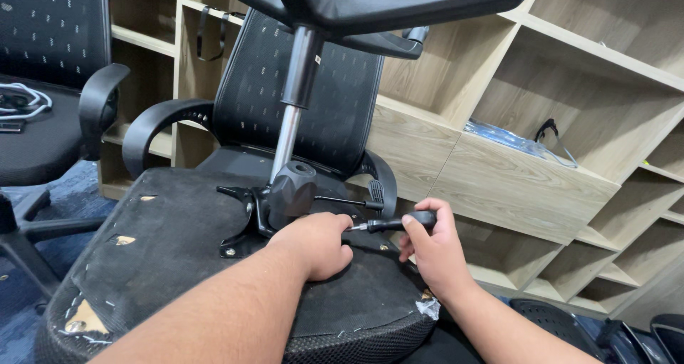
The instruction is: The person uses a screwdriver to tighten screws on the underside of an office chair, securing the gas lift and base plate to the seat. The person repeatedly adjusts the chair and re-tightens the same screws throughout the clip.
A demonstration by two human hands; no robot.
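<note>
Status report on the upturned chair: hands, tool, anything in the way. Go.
Left hand resting closed on the seat underside beside the mechanism plate. Right hand gripping screwdriver, tip toward plate. Lever just above the tool.

I see pale wooden shelving [499, 172] filling the wall from twelve to three o'clock, a second office chair [50, 86] at nine o'clock, and blue carpet [78, 193] beneath it.
</note>
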